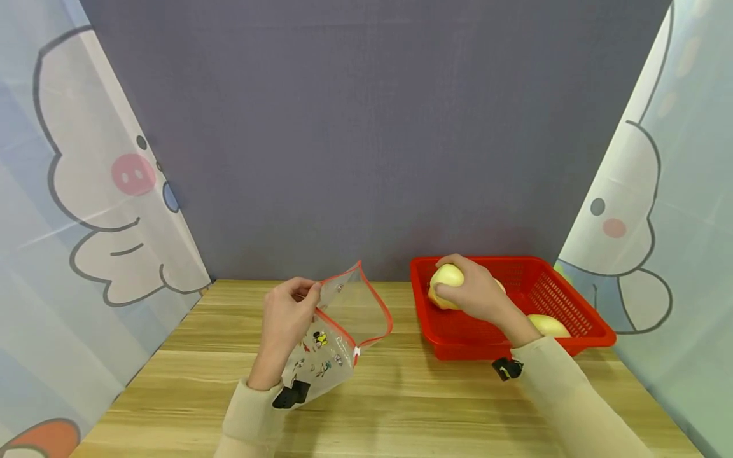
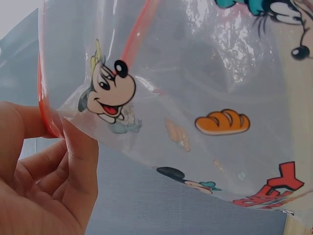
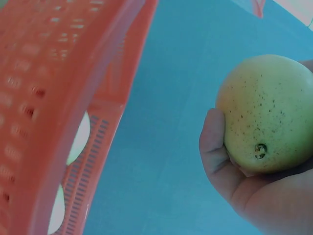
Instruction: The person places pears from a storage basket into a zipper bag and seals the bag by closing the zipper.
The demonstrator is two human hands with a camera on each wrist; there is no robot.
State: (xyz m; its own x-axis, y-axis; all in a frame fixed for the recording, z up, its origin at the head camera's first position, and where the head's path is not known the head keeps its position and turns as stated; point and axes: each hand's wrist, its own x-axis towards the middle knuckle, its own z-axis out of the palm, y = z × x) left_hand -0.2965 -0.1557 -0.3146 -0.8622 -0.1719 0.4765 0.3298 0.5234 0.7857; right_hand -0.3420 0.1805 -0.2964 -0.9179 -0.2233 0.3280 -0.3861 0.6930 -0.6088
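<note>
While the left grip [image 1: 289,318] pinches its red top edge [image 1: 375,296] between thumb and fingers, the printed clear bag [image 1: 331,359] hangs above the desk [image 1: 412,413] with its mouth gaping. Its film looks light, limp and slick, so the firmer red edge seems the best place to hold; the panels below would probably fold under pressure. A white slider [image 1: 357,351] sits at the mouth's near right corner.

Bare wood separates bag and basket, leaving open room between the two hands. Across it, the right grip [image 1: 475,292] has fingers and thumb curled round a pale yellow fruit [image 1: 446,277] at the left part of the red basket [image 1: 521,353]; its height over the basket floor is hard to judge. The fruit looks firm, smooth and fairly weighty, likely to bruise if dropped, and is best cupped round its widest part. Another fruit [image 1: 548,326] lies at the basket's near right side. The basket's raised rim bounds sideways movement, and a dark curtain [image 1: 366,140] closes off the desk's far edge.
</note>
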